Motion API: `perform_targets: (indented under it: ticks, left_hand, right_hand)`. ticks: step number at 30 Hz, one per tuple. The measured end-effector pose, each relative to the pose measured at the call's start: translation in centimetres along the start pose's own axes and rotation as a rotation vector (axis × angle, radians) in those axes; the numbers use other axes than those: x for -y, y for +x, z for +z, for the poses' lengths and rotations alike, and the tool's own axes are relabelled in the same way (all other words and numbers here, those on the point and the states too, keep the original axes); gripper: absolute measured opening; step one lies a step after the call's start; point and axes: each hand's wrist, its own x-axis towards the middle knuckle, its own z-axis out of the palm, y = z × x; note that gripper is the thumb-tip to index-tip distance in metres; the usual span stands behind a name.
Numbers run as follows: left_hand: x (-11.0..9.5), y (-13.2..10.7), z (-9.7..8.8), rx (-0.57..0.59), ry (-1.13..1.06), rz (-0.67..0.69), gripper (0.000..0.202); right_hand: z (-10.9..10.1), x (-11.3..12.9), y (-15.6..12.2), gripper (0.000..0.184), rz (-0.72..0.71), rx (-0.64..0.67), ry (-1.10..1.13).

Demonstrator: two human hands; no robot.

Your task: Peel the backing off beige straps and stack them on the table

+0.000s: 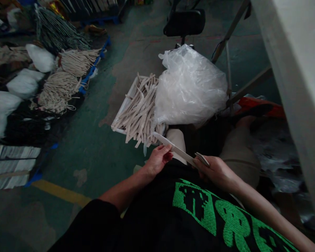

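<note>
My left hand (157,160) and my right hand (216,170) both pinch one flat off-white strip (177,150), held slanting over my lap. The left fingers close near its upper left end; the right fingers close on its lower right end, where a second short piece (202,159) seems to lie under the thumb. Just beyond my hands a white tray (126,101) holds a heap of several similar beige strips (140,112). A crumpled clear plastic bag (190,85) rests against the tray's right side.
Bundles of beige cords (59,89) and white sacks (23,85) lie on the green floor at left. A black stool (184,21) stands at the top. A white table edge (296,84) with metal legs (248,85) fills the right. A yellow floor line (60,192) runs lower left.
</note>
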Motion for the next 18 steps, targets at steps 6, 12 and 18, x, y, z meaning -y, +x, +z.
perform_targets:
  ticks: [6, 12, 18]
  left_hand:
    - [0.9, -1.0, 1.3, 0.109, -0.010, -0.058, 0.043]
    - [-0.6, -0.1, 0.6, -0.006, -0.053, 0.087, 0.044]
    - [-0.2, -0.3, 2.1, 0.121, 0.007, 0.065, 0.042]
  right_hand:
    - [0.1, 1.5, 2.4, 0.053, -0.032, -0.003, -0.060]
    - [-0.9, -0.5, 1.1, 0.057, -0.010, 0.068, 0.021]
    - [-0.3, 0.0, 2.3, 0.056, -0.063, -0.020, 0.039]
